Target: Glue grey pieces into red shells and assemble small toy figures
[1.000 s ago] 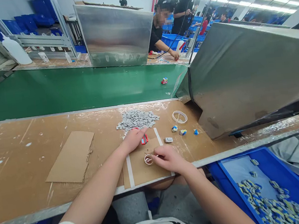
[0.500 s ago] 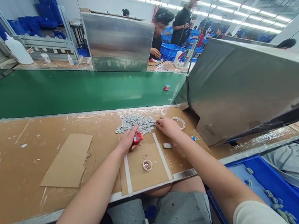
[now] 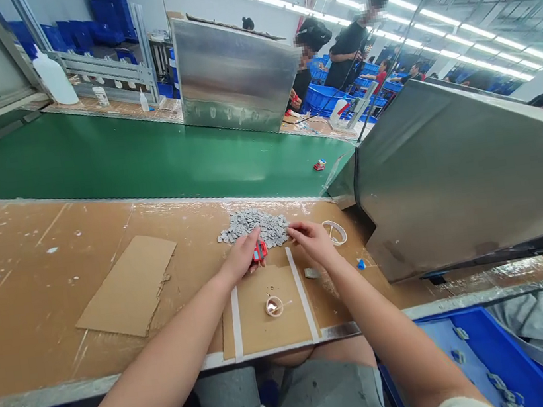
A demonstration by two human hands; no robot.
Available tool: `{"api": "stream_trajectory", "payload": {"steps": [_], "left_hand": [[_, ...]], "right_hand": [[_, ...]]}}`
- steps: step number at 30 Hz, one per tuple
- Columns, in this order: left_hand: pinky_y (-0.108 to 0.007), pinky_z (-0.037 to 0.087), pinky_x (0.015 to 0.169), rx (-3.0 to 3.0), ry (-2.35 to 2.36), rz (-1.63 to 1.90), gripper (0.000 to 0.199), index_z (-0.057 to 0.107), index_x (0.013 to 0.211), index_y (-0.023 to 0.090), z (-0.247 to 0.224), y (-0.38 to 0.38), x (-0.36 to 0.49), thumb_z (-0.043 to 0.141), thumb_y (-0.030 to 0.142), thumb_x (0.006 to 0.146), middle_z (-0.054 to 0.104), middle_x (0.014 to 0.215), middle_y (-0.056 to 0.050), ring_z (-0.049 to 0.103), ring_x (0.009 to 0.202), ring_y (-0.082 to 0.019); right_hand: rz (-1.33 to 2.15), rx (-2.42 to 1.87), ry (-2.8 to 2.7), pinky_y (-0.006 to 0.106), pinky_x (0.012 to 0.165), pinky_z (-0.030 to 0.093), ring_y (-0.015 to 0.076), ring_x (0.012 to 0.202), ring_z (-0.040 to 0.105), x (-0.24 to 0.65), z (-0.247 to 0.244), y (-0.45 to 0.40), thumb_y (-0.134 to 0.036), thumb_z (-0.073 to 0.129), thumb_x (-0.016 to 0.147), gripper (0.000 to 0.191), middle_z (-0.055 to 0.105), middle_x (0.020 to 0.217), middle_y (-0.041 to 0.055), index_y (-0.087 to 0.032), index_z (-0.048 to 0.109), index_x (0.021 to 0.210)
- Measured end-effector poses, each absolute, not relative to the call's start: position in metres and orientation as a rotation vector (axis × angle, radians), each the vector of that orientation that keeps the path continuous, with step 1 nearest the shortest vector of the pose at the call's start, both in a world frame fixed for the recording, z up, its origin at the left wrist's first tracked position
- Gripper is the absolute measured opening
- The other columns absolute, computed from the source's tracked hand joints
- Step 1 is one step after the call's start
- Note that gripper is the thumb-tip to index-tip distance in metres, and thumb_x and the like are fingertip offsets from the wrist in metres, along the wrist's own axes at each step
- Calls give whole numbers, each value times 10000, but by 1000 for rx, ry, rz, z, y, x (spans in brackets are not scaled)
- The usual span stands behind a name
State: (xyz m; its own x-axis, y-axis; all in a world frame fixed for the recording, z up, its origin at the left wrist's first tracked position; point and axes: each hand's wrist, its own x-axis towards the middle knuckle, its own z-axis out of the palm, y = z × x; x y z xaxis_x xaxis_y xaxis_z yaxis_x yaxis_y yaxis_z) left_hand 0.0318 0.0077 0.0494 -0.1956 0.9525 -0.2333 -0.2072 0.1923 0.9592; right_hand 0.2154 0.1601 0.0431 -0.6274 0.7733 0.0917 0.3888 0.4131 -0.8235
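While both forearms point(image 3: 170, 347) stretch forward over the bench point(image 3: 25, 276), a blue tray point(image 3: 479, 336) sits below its pale edge at the right, with small blocky pieces inside. Nearest on the benchtop, a flat cardboard mat point(image 3: 256, 335) with two white strips bears a small round cup point(image 3: 268, 308), a thin stick slanting over its rim. Just beyond, the left hand point(image 3: 243, 258) curls its fingers around a red toy piece point(image 3: 259, 250), thumb pointing forward. The right hand point(image 3: 315, 241) angles inward, thumb and fingertips drawn together at the right side of a loose heap of small, flat grey tiles point(image 3: 248, 222); whether they grip one, I cannot tell. Near that forearm lie a grey block point(image 3: 311, 273), a small blue piece point(image 3: 361, 264) and a smooth white ring point(image 3: 339, 229).

Left of the left arm is a torn-edged cardboard sheet point(image 3: 127, 289), with bare, scuffed benchtop farther left. A dull metal panel point(image 3: 449, 187) hems in the right side. Past the bench, a smooth green belt point(image 3: 145, 153) lies mostly open, one red-and-white piece point(image 3: 319, 165) near its right end; another metal panel point(image 3: 234, 75) stands behind.
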Motion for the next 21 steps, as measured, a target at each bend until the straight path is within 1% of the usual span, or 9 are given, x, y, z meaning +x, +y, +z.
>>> {"api": "stream_trajectory", "payload": {"steps": [1, 3, 5, 7, 12, 16, 18, 21], "left_hand": [[-254, 245, 399, 817, 1344, 1302, 704, 566, 709, 193, 48, 8, 32, 404, 850, 902, 599, 516, -11, 383, 352, -91], [-261, 303, 431, 866, 1417, 1346, 693, 565, 718, 199, 45, 8, 32, 406, 847, 906, 592, 519, -5, 449, 403, -115], [-271, 358, 485, 931, 1506, 1392, 679, 550, 701, 202, 40, 8, 31, 408, 828, 923, 579, 532, 0, 523, 479, -141], [-282, 381, 537, 999, 1598, 1412, 669, 527, 671, 205, 37, 8, 30, 400, 799, 951, 560, 543, 3, 550, 535, -154], [-298, 330, 590, 1136, 1780, 1382, 648, 493, 642, 207, 37, 5, 28, 376, 732, 1003, 514, 563, 7, 497, 580, -154], [-304, 288, 610, 1231, 1856, 1351, 612, 430, 626, 212, 41, 4, 30, 389, 680, 1017, 452, 567, 18, 456, 600, -149], [-307, 277, 613, 1238, 1856, 1347, 600, 416, 628, 213, 42, 3, 30, 387, 666, 1021, 438, 570, 21, 443, 601, -147], [-313, 266, 615, 1249, 1860, 1348, 591, 405, 632, 213, 42, 3, 31, 372, 651, 1028, 422, 572, 21, 425, 600, -147]], "right_hand": [[1311, -934, -2022, 369, 735, 615, 207, 753, 710, 213, 42, 150, -597, 732, 904, 449, 758, 839, 68, -164, 760, 1020], [1540, -852, -1795, 374, 707, 641, 192, 703, 709, 205, 40, 129, -610, 830, 807, 493, 756, 801, 46, -178, 777, 1038], [1601, -803, -1695, 378, 720, 660, 184, 704, 714, 196, 40, 109, -571, 870, 785, 468, 763, 806, 39, -196, 793, 1056], [1601, -775, -1649, 376, 719, 669, 189, 725, 721, 186, 39, 95, -551, 877, 787, 432, 764, 814, 40, -205, 797, 1033], [1630, -770, -1550, 327, 652, 659, 198, 784, 713, 176, 33, 83, -557, 888, 763, 417, 721, 809, 33, -210, 744, 942], [1624, -773, -1543, 294, 629, 654, 187, 834, 672, 178, 30, 81, -572, 875, 767, 417, 696, 925, 46, -217, 722, 922], [1606, -768, -1563, 285, 619, 647, 177, 811, 646, 179, 30, 78, -575, 862, 781, 408, 688, 930, 47, -216, 723, 914], [1609, -747, -1598, 291, 599, 629, 157, 715, 615, 179, 31, 74, -571, 845, 801, 393, 681, 860, 33, -210, 725, 903]]}}
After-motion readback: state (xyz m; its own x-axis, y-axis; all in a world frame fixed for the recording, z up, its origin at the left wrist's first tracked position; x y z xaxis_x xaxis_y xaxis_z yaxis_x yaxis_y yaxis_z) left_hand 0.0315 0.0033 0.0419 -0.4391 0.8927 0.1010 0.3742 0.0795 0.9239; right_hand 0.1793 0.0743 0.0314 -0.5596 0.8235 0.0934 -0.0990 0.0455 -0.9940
